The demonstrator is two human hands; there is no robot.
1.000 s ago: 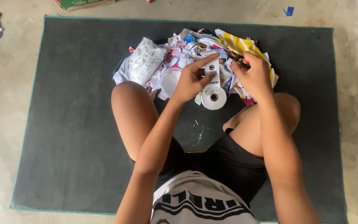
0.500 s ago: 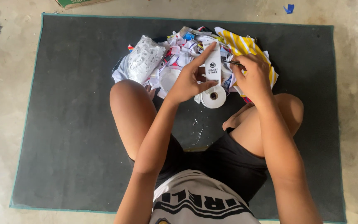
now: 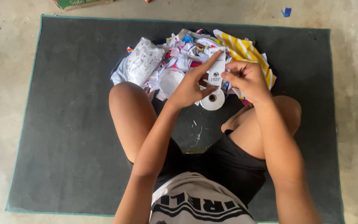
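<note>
White label strip [image 3: 216, 71] pinched by left hand [image 3: 189, 86] and right hand [image 3: 247, 81] above tape roll [image 3: 213, 99]

There is one view only, from a camera worn on the person's head; it looks almost straight down over the chest and bare knees onto the dark mat [image 3: 71, 137]; the top of the frame is the far side, where the mat's edge meets the concrete floor [image 3: 353, 103]; the left hand [image 3: 189, 87] and right hand [image 3: 247, 81] sit near the centre, at arm's length from the lens; nearly the whole mat fits in, so the view is fairly wide.
</note>
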